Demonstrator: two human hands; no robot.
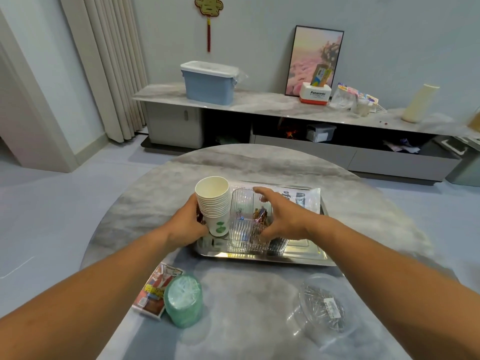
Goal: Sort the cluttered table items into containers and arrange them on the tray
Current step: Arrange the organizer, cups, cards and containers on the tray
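Paper cup stack (213, 203) upright in left hand (187, 224) grip, just left of clear container (249, 224); right hand (281, 216) spread over it.

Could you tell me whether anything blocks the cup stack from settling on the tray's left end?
Nothing visible does. The left hand holds the cup stack upright at the tray's left end, close beside the clear box under the right hand.
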